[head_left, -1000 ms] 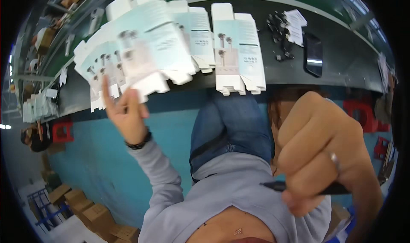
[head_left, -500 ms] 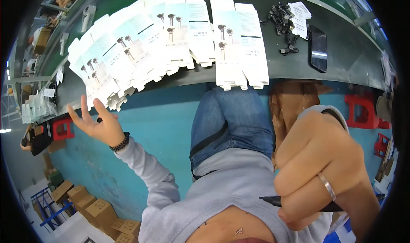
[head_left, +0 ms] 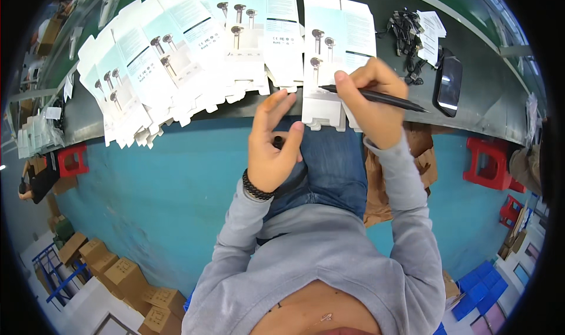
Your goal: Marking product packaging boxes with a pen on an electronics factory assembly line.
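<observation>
On the dark table, overlapping printed cartons fan out at left; black cables, white paper slips and a phone lie at right. The right hand partly covers the flat carton before the person, pinching a black pen above it. The pen's long axis runs crosswise, tip left; whether it touches cannot be told. The left hand, thumb and forefinger spread, keeps a small black piece in curled fingers.
</observation>
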Available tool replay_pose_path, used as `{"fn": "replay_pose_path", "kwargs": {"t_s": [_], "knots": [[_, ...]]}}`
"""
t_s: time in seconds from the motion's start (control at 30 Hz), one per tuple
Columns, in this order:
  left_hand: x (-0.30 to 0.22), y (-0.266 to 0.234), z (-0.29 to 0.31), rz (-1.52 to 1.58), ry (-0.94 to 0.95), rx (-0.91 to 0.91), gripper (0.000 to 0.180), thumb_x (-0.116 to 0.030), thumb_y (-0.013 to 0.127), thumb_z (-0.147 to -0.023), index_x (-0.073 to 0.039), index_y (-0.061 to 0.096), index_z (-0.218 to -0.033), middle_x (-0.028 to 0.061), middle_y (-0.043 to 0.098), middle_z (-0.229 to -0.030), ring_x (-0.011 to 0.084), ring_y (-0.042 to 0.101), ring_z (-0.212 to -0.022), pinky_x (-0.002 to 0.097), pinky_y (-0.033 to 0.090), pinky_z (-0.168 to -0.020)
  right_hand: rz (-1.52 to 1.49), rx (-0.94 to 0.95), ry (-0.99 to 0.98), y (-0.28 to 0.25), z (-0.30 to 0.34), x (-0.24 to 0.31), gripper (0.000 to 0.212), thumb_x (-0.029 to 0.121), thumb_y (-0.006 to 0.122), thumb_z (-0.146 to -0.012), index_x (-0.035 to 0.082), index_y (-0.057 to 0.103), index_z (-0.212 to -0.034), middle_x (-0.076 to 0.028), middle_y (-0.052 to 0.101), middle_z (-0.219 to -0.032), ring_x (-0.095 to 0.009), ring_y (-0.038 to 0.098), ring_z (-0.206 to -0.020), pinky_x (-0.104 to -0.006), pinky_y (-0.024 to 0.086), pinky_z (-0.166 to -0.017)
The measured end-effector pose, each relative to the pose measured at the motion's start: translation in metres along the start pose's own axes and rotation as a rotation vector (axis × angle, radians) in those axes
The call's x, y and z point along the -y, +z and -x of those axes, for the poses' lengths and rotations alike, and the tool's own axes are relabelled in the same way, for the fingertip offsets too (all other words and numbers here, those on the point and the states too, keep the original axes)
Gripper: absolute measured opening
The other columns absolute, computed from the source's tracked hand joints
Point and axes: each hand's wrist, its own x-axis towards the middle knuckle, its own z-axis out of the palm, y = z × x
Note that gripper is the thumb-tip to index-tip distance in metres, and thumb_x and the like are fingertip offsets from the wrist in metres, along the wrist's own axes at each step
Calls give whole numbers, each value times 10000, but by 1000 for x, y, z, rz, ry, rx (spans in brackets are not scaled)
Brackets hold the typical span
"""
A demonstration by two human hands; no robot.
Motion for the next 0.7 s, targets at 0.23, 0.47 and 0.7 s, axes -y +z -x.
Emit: {"fn": "replay_pose_path", "kwargs": {"t_s": [0.23, 0.47, 0.7], "knots": [[5, 3, -8, 96, -28, 47, 476, 20, 507, -815, -12, 305, -1245, 238, 485, -1204, 54, 491, -461, 167, 402, -412, 126, 18, 13, 12, 6, -37, 255, 17, 615, -766, 25, 433, -587, -1, 511, -531, -20, 398, -500, -192, 318, -448], [4, 3, -12, 89, -41, 48, 442, 28, 497, -815, -1, 325, -1221, 244, 496, -1190, 55, 492, -453, 167, 398, -417, 221, 52, 17, 16, 4, -38, 244, 37, 633, -759, 21, 455, -593, 2, 498, -517, -17, 393, -490, -190, 311, -428], [5, 2, -16, 146, -49, 36, 442, 34, 502, -810, -1, 332, -1216, 254, 494, -1187, 55, 491, -452, 162, 389, -415, 258, 28, -22, 16, 2, -36, 233, 24, 627, -754, 23, 461, -590, 2, 473, -495, -16, 397, -481, -187, 310, -426]]}}
